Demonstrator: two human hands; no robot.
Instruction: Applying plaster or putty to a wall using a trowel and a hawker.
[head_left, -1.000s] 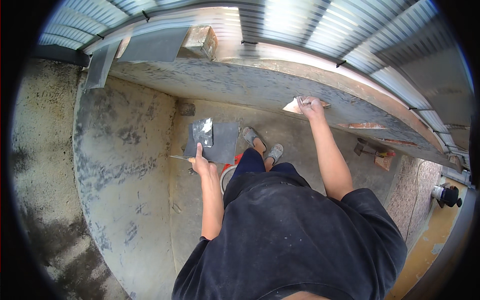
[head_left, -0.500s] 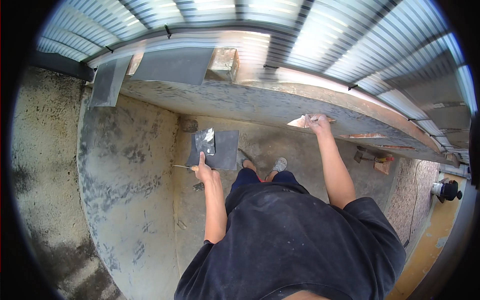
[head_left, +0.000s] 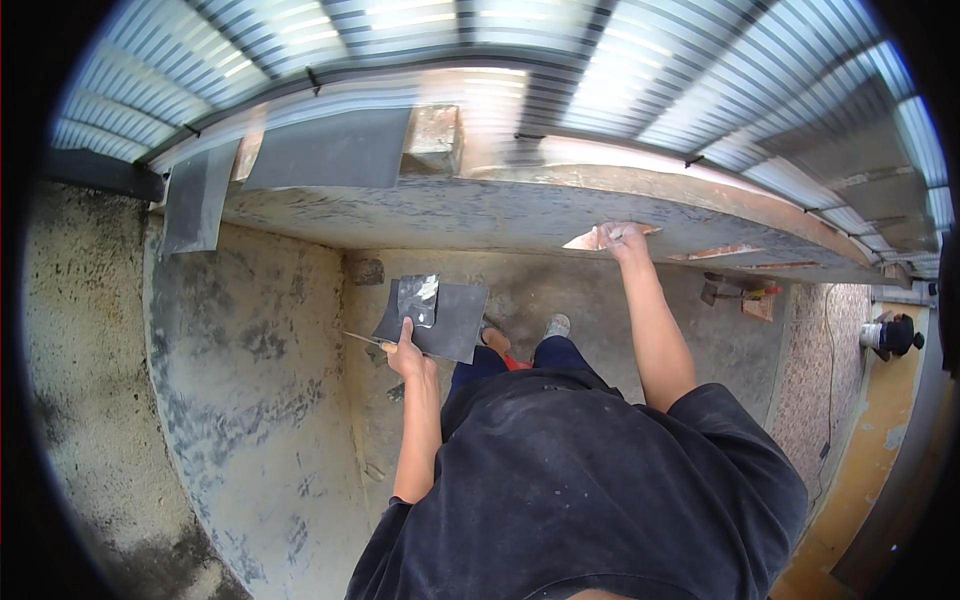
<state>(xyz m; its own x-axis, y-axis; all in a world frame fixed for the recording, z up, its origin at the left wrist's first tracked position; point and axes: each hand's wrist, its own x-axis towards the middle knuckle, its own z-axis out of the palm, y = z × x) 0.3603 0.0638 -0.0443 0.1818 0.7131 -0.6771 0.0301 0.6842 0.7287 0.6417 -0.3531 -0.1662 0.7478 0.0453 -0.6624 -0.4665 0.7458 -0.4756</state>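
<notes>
Overhead, right hand [head_left: 622, 240] gripping trowel [head_left: 600, 238] flat against ledge [head_left: 480, 215], blade partly hidden by fingers, left hand [head_left: 405, 350] clamped on dark board [head_left: 435, 320] carrying mortar [head_left: 418, 298], feet largely hidden below torso.

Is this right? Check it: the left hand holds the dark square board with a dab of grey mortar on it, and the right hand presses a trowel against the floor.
Not quite. In the head view the right hand presses the trowel against the grey plastered ledge up under the ribbed roof, not the floor. The left hand does hold the dark square board with grey mortar on it.
</notes>
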